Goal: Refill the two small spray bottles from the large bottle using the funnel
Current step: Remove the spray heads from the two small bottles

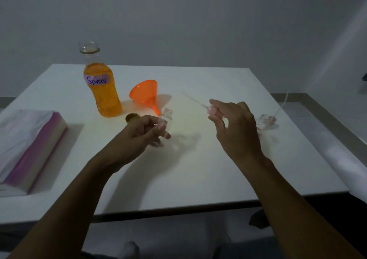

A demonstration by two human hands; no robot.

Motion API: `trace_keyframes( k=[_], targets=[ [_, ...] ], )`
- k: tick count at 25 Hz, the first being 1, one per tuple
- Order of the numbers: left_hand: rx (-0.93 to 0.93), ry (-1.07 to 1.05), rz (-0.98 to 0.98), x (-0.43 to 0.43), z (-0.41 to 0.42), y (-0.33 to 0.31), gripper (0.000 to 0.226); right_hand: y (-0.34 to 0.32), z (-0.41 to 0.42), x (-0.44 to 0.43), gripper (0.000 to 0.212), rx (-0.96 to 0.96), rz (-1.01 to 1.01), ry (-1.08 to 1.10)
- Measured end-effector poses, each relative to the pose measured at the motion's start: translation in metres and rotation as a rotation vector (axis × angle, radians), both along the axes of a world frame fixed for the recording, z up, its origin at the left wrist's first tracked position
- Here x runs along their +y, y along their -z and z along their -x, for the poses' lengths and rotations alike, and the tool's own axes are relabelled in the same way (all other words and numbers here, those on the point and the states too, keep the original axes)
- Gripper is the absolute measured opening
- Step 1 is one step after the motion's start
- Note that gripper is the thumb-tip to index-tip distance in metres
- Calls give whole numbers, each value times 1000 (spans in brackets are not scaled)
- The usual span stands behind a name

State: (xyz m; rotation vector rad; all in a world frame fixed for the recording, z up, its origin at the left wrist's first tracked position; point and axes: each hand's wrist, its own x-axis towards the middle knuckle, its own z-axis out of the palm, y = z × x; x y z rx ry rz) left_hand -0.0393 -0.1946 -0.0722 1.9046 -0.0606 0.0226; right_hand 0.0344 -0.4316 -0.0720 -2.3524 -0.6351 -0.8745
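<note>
Opening step: at mid-frame the left hand [147,131] grips a small bottle [167,115], and the right hand [236,123] pinches its spray top [212,111], clear of the neck. Next, likely, the funnel [146,95] lying just behind goes into that neck.

The large bottle [102,88], labelled "Spray", stands uncapped on the white table [198,169] and holds orange liquid.

- Gold cap [132,117]: just right of the large bottle's base.
- Orange funnel [148,96]: on its side, right of the large bottle.
- Left hand [145,133]: right of and nearer than the large bottle, gripping a clear small spray bottle [166,115] with an open neck.
- Right hand [236,125]: farther right, pinching a pink spray head [213,111]; its dip tube points back toward the large bottle.
- Second small bottle [266,121]: farthest right, partly hidden.
- Tissue pack [29,145]: left of the large bottle.
</note>
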Motion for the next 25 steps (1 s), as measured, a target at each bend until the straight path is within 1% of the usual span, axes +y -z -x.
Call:
trace_keyframes(
  k=[2, 4, 6, 9, 11, 13, 16, 18, 21, 22, 23, 25],
  targets=[
    [3, -52, 21, -2, -2, 5, 37, 4, 0, 1, 21, 198, -146, 36],
    [-23, -53, 25, -11, -3, 11, 35, 9, -5, 2, 18, 403, -315, 18],
    [-60, -30, 0, -24, -3, 16, 35, 19, -9, 5, 16, 497, -353, 2],
    [-94, -37, -79, -41, -6, 24, 38, 34, -13, 8, 11, 450, -280, 18],
    [-101, -43, -100, -49, -8, 29, 39, 40, -17, 7, 10, 406, -277, 24],
    [-108, -39, -108, -54, -9, 32, 40, 43, -20, 7, 10, 402, -283, 33],
    [-94, -41, -120, -57, -11, 35, 42, 43, -21, 8, 14, 413, -243, 67],
    [-76, -44, -148, -57, -11, 37, 45, 41, -21, 6, 25, 459, -218, 67],
    [-46, -26, -172, -56, -8, 36, 57, 38, -14, -2, 59, 620, -105, 60],
    [-26, -10, -175, -53, -7, 36, 63, 36, -8, -4, 65, 648, -61, 66],
    [-6, 5, -205, -48, -6, 35, 68, 34, 0, -7, 66, 662, -32, 71],
    [24, 1, -367, -30, -1, 30, 70, 27, 22, -14, 62, 685, -8, 80]
  ],
)
